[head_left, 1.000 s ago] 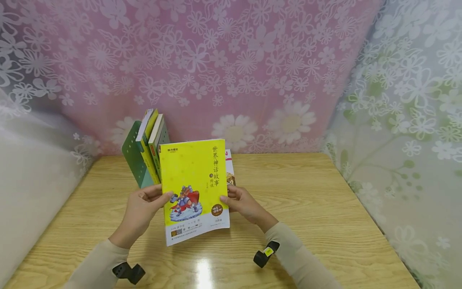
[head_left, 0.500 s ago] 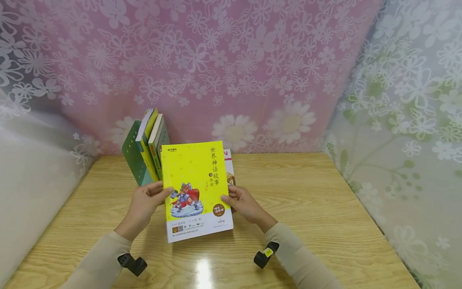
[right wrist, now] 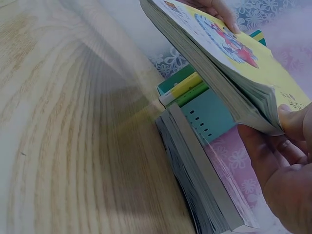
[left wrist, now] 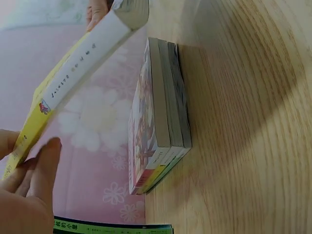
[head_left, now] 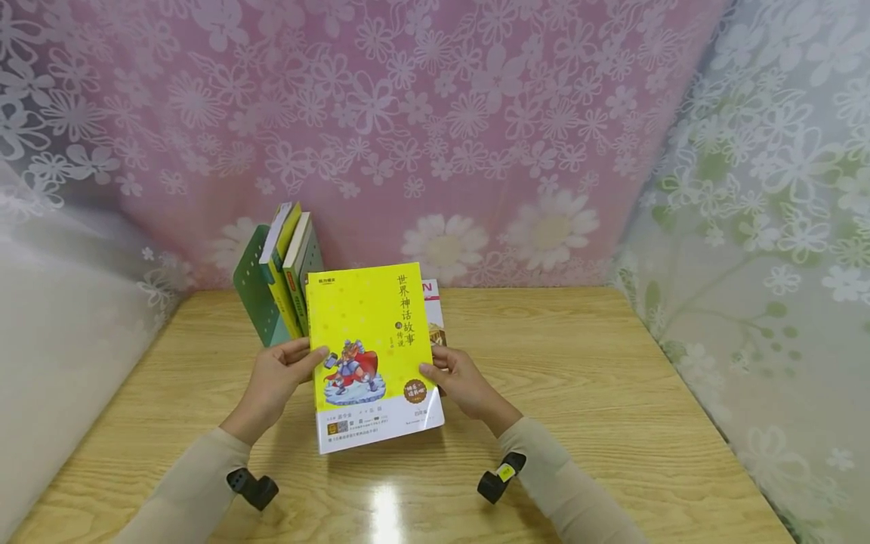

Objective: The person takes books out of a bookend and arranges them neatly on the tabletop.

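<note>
Both hands hold up a yellow paperback book point(head_left: 367, 325) with a white lower band and a cartoon figure on its cover. My left hand point(head_left: 275, 381) grips its spine side, thumb on the front and fingers behind. On the opposite edge my right hand point(head_left: 465, 385) pinches the pages between thumb and fingers. The right wrist view shows the book point(right wrist: 219, 58) tilted, its page edges slightly fanned near the right thumb. Below and behind it, a short stack of books point(left wrist: 163, 107) lies flat on the table, mostly hidden by the yellow book in the head view.
At the back left a green bookend point(head_left: 254, 283) holds a few upright books point(head_left: 288, 264), leaning slightly. The wooden table point(head_left: 557, 378) meets a pink floral curtain point(head_left: 435, 136) at the back, with pale floral sheets on both sides.
The yellow book has turned slightly, its lower right corner swinging out to the right. My left hand has shifted a little rightward with it; the right hand has barely moved.
</note>
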### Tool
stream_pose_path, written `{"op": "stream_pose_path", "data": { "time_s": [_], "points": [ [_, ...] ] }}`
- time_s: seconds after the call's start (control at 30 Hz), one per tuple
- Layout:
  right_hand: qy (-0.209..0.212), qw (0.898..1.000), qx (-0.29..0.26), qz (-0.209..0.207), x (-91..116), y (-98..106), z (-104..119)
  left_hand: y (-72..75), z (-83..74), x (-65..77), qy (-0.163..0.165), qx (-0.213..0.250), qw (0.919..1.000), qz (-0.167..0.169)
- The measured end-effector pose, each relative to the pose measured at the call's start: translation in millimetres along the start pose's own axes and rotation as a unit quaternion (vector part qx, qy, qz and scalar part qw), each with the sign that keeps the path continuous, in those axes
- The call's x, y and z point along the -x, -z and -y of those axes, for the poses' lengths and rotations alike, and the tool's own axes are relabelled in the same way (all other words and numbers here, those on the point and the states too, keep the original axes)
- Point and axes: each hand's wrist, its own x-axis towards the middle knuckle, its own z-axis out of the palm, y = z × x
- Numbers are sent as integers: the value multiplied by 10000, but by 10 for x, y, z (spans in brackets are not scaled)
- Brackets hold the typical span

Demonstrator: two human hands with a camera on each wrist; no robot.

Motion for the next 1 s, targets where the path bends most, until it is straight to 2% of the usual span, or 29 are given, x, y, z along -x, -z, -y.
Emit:
{"op": "stream_pose_path", "data": {
  "time_s": [0.1, 0.23, 0.43, 0.53, 0.67, 0.77, 0.87, 1.0],
  "points": [
    [-6, 9999, 66, -79, -15, 31, 19, 41, 4, 6, -276, 88, 9995, -130],
    [-47, 9995, 119, -272, -56, 130, 46, 145, 22, 11, -621, 297, 9963, -505],
    [-168, 9980, 160, -596, -152, 315, 69, 358, 55, 22, -705, 695, 9900, -1004],
    [-293, 9964, 127, -788, -212, 372, 72, 447, 58, 24, -577, 711, 9910, -978],
    [-604, 9920, 94, -1106, -302, 410, 66, 539, 51, 15, -329, 20, 9967, -735],
    [-788, 9885, 101, -1289, -369, 424, 50, 573, 56, -6, -222, -568, 9963, -602],
    [-953, 9850, 92, -1435, -431, 437, 20, 578, 70, -34, -147, -740, 9956, -554],
    [-1092, 9825, 88, -1503, -500, 457, -35, 574, 91, -71, -130, -673, 9957, -620]
  ]
}}
